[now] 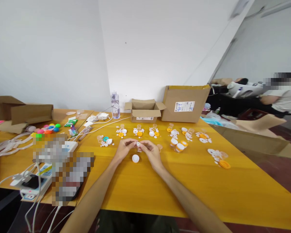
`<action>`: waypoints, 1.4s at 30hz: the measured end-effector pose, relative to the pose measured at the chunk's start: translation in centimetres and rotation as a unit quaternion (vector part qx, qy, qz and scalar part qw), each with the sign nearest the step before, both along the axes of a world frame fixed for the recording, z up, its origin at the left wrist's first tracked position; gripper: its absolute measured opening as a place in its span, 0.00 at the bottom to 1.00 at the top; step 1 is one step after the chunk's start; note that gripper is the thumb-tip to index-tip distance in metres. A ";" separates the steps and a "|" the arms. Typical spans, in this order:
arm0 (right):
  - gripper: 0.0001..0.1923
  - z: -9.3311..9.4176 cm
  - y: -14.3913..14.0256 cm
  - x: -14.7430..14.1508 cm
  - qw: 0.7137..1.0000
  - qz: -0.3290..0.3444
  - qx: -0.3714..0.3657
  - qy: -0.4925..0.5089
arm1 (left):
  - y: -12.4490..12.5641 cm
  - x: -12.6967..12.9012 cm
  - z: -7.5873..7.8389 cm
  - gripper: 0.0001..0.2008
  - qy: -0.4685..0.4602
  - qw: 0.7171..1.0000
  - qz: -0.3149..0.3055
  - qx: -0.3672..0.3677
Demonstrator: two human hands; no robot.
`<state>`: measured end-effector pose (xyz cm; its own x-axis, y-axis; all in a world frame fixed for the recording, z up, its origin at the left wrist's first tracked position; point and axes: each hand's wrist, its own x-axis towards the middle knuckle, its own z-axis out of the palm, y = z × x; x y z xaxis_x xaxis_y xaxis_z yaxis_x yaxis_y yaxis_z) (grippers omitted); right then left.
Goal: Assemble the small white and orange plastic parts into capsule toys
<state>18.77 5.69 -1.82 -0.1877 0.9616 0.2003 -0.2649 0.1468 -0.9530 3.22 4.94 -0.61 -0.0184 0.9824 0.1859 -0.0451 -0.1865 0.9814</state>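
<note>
Both hands pinch small white dice (138, 144) between fingertips, left hand (122, 149) and right hand (150, 150) meeting just behind the white cap (135, 158) on the yellow table (189, 187). Dice likely light, hard, slippery; hold by flat faces. Box label (184, 106) beyond cap: unreadable.
</note>
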 end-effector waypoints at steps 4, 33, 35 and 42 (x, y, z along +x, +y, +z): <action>0.19 0.0 -0.1 0.0 0.999 0.013 -0.026 0.025 | 0.0 -0.1 -0.1 0.14 0.009 1.000 -0.001 -0.005; 0.19 -0.2 -0.1 0.4 0.996 0.034 -0.055 0.056 | -0.1 0.0 0.0 0.12 0.009 1.000 0.000 -0.009; 0.20 -0.1 -0.2 0.4 0.996 0.032 -0.058 0.057 | -0.1 0.0 0.0 0.11 0.010 1.000 0.001 -0.008; 0.21 -0.3 -0.2 0.3 0.996 0.026 -0.055 0.064 | -0.1 0.1 0.0 0.11 0.014 1.000 0.003 0.002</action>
